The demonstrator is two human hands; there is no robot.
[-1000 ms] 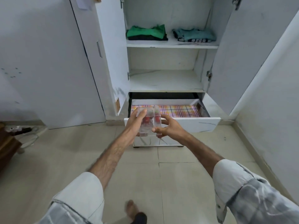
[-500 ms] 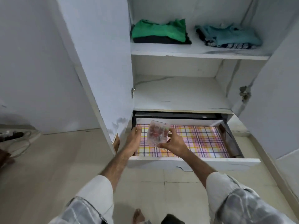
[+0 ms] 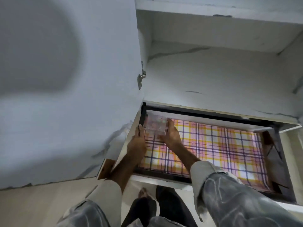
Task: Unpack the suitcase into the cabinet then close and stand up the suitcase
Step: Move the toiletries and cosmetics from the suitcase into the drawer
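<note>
A small clear plastic box (image 3: pixel 155 125) with blurred reddish contents sits low in the back left corner of the open cabinet drawer (image 3: pixel 164 178), over its pink, yellow and purple checked liner (image 3: pixel 213 145). My left hand (image 3: pixel 136 141) holds the box's left side and my right hand (image 3: pixel 171 136) grips its right and front side. I cannot tell if the box touches the liner. The suitcase is out of view.
The open white cabinet door (image 3: pixel 82 95) stands close on the left. A bare white shelf (image 3: pixel 221 76) lies just above the drawer. The drawer's right part holds only the liner. My foot (image 3: pixel 144 194) is on the tiled floor below the drawer front.
I have come closer and bent over the drawer. Both hands carried the clear box down and left into the drawer's back left corner. The upper shelf with folded clothes has left the view.
</note>
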